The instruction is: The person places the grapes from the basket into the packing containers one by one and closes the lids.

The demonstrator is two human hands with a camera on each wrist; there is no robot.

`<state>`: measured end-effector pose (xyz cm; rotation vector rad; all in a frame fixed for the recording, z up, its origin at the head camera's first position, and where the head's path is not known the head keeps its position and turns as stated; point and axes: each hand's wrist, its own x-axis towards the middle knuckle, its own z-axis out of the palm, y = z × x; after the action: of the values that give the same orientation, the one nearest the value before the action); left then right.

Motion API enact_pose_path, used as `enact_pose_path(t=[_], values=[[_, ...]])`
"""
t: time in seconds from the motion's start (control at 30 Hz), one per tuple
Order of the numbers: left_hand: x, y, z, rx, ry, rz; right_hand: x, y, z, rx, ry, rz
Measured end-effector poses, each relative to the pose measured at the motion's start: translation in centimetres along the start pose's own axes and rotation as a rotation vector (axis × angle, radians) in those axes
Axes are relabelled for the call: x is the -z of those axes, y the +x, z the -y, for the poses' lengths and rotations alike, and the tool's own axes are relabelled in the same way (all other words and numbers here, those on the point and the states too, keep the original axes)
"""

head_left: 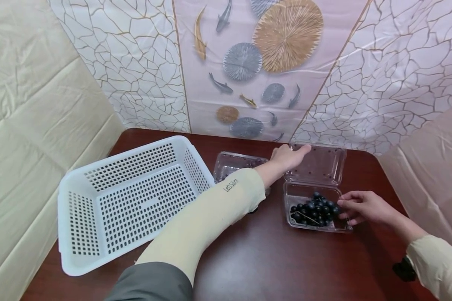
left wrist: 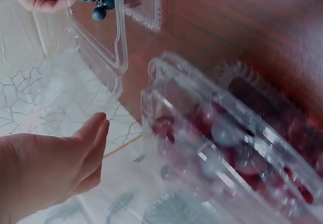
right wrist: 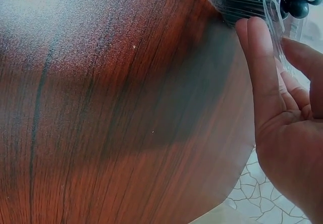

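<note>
A clear plastic clamshell box [head_left: 286, 205] stands with its lid [head_left: 318, 165] folded back, holding a bunch of dark grapes [head_left: 314, 211]. My right hand [head_left: 367, 207] grips the box at its right wall; in the right wrist view, straight fingers [right wrist: 260, 62] lie along the outside of the wall while the thumb is on the other side. Beside the lid's left edge, my left hand [head_left: 289, 156] reaches out with extended fingers and holds nothing. In the left wrist view that hand [left wrist: 55, 166] points towards the raised lid [left wrist: 98, 70].
Left of the grape box is a second clear box [head_left: 226, 161] with red fruit [left wrist: 242, 158], partly hidden by my left arm. A large white perforated basket [head_left: 75, 225] sits on the left of the dark wooden table [head_left: 263, 263]. Patterned wall covering [head_left: 143, 83] rises behind.
</note>
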<state>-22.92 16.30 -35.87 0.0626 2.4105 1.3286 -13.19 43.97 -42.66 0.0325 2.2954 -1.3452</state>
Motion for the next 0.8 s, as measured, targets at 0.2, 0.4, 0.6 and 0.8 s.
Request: enact_pose_path(t=[0.2,0.4,0.6,0.8], values=[[1.1,-0.8,0.0,-0.105,0.011,0.03,-0.1,0.0,-0.1,-0.034,-0.015,-0.036],[1.8,-1.0,0.0,-0.233,0.061,0.025,0.0,0.1,-0.2,-0.031,-0.006,-0.054],[2.3,-1.1,0.7,-0.421,0.226,0.152,0.0,0.1,-0.2,-0.044,-0.006,-0.055],[2.4,-1.5,1.5,-0.627,0.431,0.227,0.5,-0.3,-0.4,-0.017,0.091,0.045]])
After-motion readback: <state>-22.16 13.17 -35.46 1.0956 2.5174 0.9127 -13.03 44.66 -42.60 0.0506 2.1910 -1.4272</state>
